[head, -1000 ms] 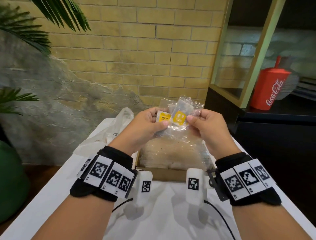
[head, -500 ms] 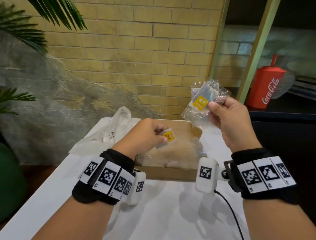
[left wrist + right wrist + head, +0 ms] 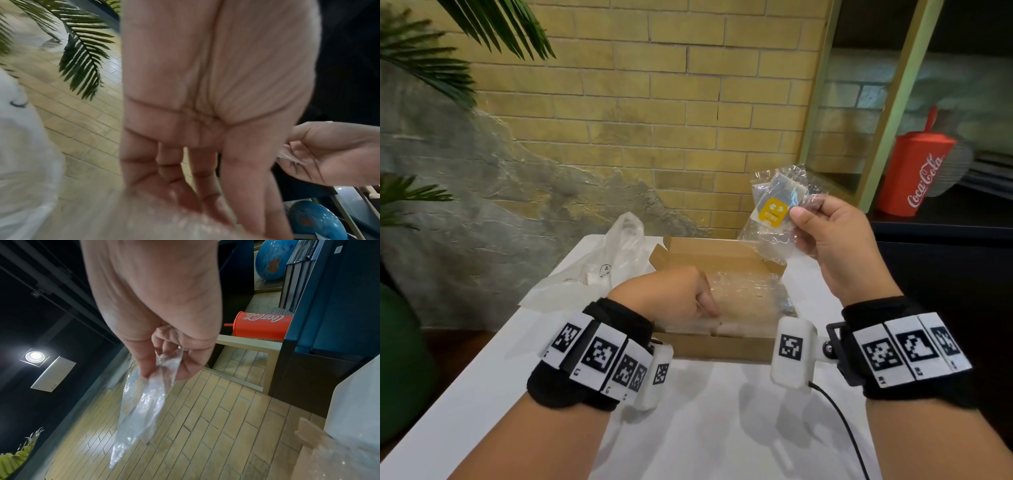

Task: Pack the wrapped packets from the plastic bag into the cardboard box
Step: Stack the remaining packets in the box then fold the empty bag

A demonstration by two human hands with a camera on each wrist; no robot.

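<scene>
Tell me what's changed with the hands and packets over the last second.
The hands parted. The left hand carried one yellow-labelled packet down into the cardboard box; its fingers now lie straight on the packets there. The right hand rose rightward, still pinching its clear packet. The box and plastic bag stayed put.

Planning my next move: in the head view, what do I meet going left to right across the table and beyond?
plastic bag → left hand → cardboard box → wrapped packet → right hand → red Coca-Cola cup
</scene>
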